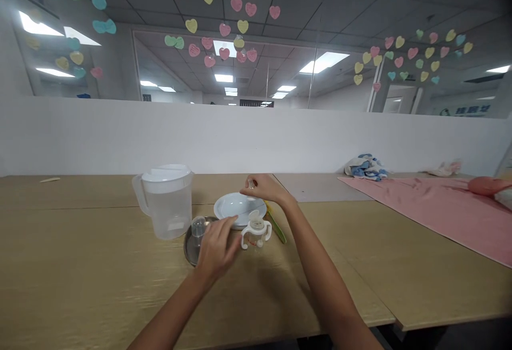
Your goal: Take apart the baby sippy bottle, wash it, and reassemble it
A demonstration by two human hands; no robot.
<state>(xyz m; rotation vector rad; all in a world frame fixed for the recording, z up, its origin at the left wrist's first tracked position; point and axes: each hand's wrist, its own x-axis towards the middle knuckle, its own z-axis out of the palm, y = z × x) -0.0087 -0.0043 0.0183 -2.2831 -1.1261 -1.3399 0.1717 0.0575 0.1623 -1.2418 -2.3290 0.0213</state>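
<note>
Small clear piece (pixel 251 183): held up in the pinch of my right hand (pixel 267 189), just above the far rim of a white plate (pixel 239 206); its exact form is too small to tell. Two-handled training cup (pixel 256 235): just right of my left hand (pixel 218 248), on the near side of the plate. The left fingers (pixel 230 226) are loosely extended and clearly grasp nothing, their tips near the cup's handle. Clear dome (pixel 198 227): left of those fingers, standing on a metal dish (pixel 189 248). Plastic pitcher (pixel 166 203): beyond the dish, farther left. Green-and-yellow utensil (pixel 277 227): right of the cup, partly under the plate.

Risks: a slackened pinch could drop the small piece onto the plate or bench (pixel 80 254), where it could roll away; a careless sweep of my left hand could tip the light cup or knock the dome off the dish.
</note>
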